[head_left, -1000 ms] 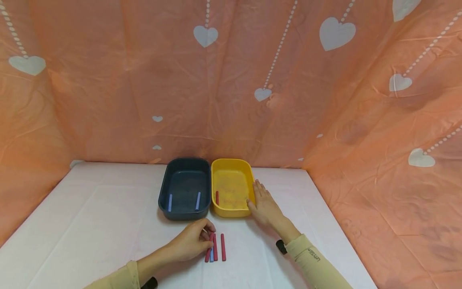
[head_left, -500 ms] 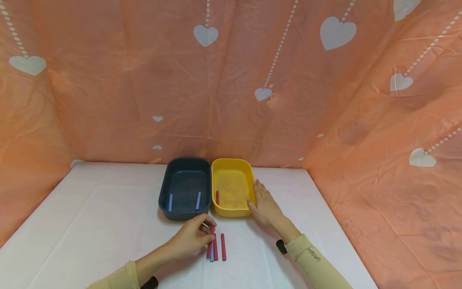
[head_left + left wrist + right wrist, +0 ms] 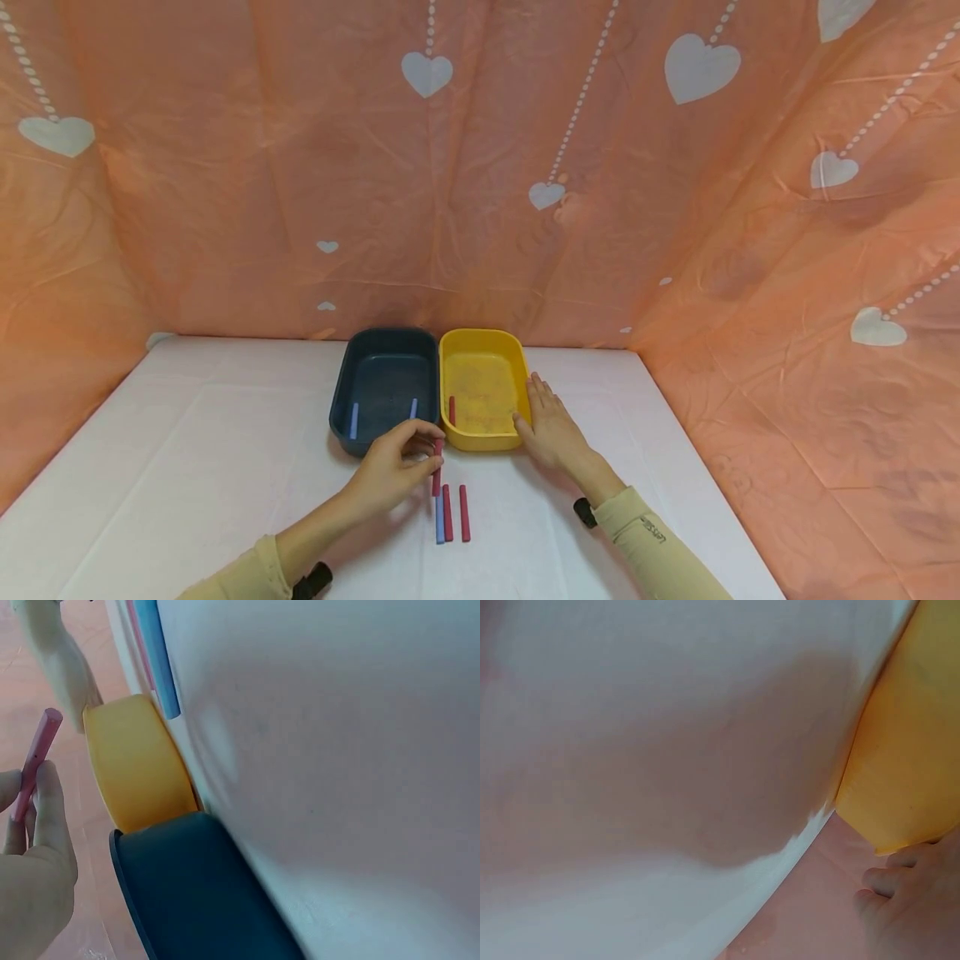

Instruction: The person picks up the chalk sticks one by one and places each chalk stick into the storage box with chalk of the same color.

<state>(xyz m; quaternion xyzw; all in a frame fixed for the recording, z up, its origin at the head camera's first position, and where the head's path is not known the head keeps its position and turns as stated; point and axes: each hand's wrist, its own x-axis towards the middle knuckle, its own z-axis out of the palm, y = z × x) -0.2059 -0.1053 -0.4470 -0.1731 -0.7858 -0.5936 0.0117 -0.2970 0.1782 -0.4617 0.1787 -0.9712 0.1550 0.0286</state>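
Left hand: pinched a red stick between thumb and fingers.
Held it up near the navy tray; with right hand, fingers straight, touched the side of the yellow tray.

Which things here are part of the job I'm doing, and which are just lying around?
Seemingly part of the job:
red stick in the left hand's grip
blue stick and two red sticks on the table
dark tub with two blue sticks
yellow tub with one red stick

Apparently just background:
heart-print backdrop
black wrist devices
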